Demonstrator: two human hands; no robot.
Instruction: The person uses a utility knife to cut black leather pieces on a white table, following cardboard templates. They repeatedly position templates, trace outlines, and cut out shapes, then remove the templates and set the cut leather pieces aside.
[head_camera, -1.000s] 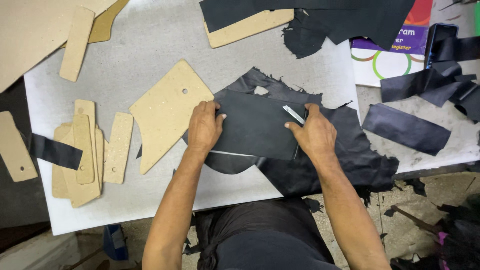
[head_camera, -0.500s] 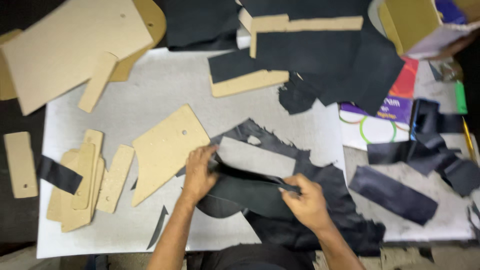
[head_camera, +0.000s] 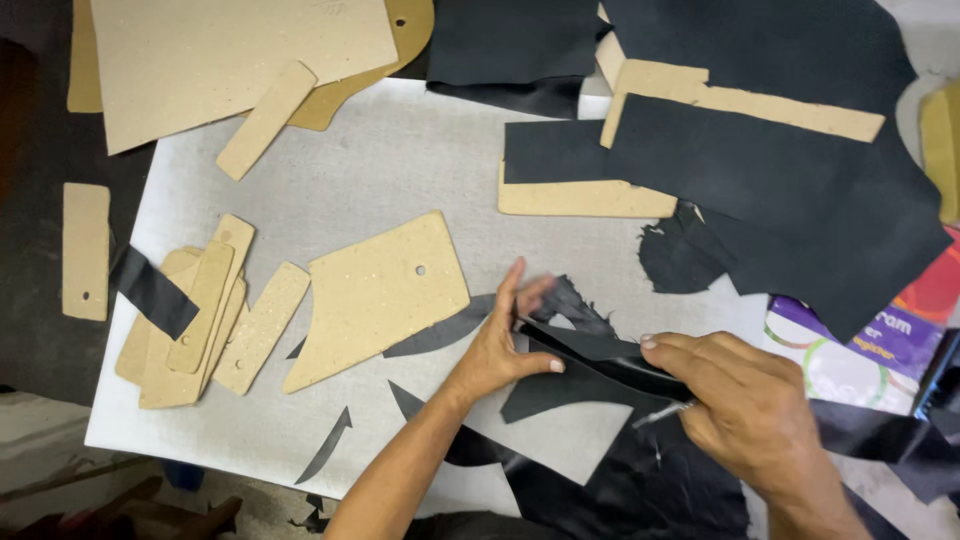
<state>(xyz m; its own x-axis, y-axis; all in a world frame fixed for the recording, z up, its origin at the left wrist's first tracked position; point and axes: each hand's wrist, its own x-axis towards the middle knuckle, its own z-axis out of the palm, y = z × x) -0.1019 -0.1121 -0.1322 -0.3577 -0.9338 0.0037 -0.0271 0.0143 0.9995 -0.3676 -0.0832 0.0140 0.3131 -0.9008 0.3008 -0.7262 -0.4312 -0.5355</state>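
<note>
Left hand (head_camera: 500, 345) fingertips blurred; the blade under the right hand (head_camera: 745, 410) — mostly hidden — leather scraps (head_camera: 640, 490) cut off below.

there was one view only, from a camera worn on the person's head. it looked almost straight down on the bench (head_camera: 400, 180) from close above, with the person's own side at the near edge of the frame. both forearms came in from that near edge, the left hand (head_camera: 505, 345) near the middle and the right hand (head_camera: 745, 410) lower to the right. the grey mat filled most of the frame, cut off at the far and right sides, and a strip of floor showed at the near left corner.
</note>
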